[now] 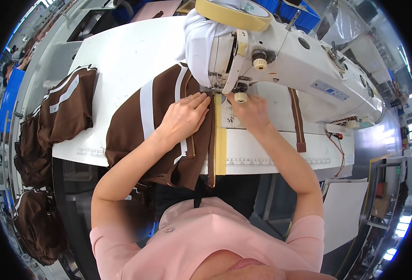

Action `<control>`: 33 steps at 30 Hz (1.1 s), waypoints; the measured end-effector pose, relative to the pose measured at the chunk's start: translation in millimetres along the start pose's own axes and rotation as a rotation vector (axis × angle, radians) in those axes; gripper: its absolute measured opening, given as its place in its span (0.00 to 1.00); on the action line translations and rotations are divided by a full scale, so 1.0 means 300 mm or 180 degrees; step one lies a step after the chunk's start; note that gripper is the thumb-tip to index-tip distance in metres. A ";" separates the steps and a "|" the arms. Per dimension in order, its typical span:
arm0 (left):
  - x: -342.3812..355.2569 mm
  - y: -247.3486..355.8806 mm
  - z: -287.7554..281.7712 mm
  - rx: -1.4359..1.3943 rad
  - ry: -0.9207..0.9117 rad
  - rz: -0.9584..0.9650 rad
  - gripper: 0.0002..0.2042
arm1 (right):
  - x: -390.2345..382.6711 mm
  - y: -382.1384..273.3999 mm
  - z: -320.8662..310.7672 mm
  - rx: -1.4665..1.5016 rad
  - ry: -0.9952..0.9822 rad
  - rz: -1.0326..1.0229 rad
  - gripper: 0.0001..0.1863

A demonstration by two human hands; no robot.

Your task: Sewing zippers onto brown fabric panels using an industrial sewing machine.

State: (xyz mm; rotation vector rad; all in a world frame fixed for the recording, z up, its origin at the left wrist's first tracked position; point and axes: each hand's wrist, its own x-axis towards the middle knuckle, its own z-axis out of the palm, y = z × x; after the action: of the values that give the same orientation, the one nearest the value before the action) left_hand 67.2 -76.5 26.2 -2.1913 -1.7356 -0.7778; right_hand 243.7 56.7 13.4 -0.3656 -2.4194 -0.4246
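Note:
A brown fabric panel point(126, 119) with white strips lies on the sewing table, its right edge running under the needle area of a white sewing machine point(285, 51). Along that edge runs a zipper point(214, 154) with gold-coloured teeth. My left hand point(186, 114) lies flat on the fabric just left of the zipper, fingers stretched toward the presser foot. Close to the needle on the right side is my right hand point(250, 112), its fingertips partly hidden behind the machine's lower knob. Whether it pinches the zipper edge cannot be made out. Yellow tape point(221, 149) is stuck on the table beside the zipper.
A brown zipper strip point(297, 121) lies on the table right of my right hand. Folded brown pieces point(68, 107) are heaped at the left edge, some hanging over. A tape roll point(234, 15) and white cloth point(197, 46) sit on the machine head. A printed ruler point(280, 161) lines the front edge.

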 end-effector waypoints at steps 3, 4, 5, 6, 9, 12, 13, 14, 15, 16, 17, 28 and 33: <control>0.003 0.000 0.005 0.0108 -0.0026 -0.0018 0.12 | 0.002 -0.001 0.011 0.0028 0.0050 0.0008 0.05; 0.002 0.005 0.001 0.0137 -0.0045 0.0003 0.12 | 0.001 -0.006 0.011 0.0066 0.0060 0.0021 0.05; 0.006 0.007 -0.004 0.0136 -0.0052 -0.0006 0.12 | 0.001 -0.007 0.011 0.0076 0.0055 0.0021 0.05; 0.014 0.007 -0.011 0.0065 -0.0061 0.0006 0.12 | 0.002 -0.006 0.010 0.0065 0.0017 0.0030 0.05; 0.037 0.001 -0.028 -0.0071 -0.0152 0.0056 0.14 | -0.003 0.005 0.010 0.0054 -0.0045 0.0056 0.04; 0.027 0.004 -0.028 -0.0170 -0.0280 0.0048 0.15 | 0.004 -0.013 -0.035 0.0047 -0.0234 0.0086 0.04; 0.025 0.000 -0.031 -0.0205 -0.0314 0.0021 0.15 | 0.014 -0.027 -0.064 0.0021 -0.0393 0.0104 0.06; 0.018 -0.003 -0.039 -0.0188 -0.0312 0.0027 0.15 | 0.009 -0.061 -0.097 0.0248 -0.0402 0.0015 0.10; 0.003 0.002 -0.053 -0.0281 -0.0376 -0.0058 0.16 | -0.009 -0.109 -0.139 0.0476 -0.0413 -0.0077 0.15; -0.014 0.015 -0.072 -0.0383 -0.0429 -0.0140 0.16 | -0.034 -0.154 -0.186 0.0958 -0.0330 -0.0252 0.15; -0.032 0.047 -0.116 -0.0698 -0.0832 -0.0179 0.19 | -0.075 -0.198 -0.233 0.1447 -0.0264 -0.0419 0.15; -0.018 0.084 -0.473 -0.0445 -0.0016 -0.0837 0.10 | -0.199 -0.325 -0.341 0.1570 -0.0283 -0.0964 0.11; 0.013 0.146 -0.455 -0.0982 0.0007 0.0529 0.11 | -0.205 -0.316 -0.351 0.1739 -0.0271 -0.0901 0.10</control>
State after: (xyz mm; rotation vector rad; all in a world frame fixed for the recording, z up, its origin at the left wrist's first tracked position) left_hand 74.6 -152.7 147.4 -2.4900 -1.4897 -1.0639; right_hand 313.7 -79.8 32.1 0.2027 -2.5535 0.1459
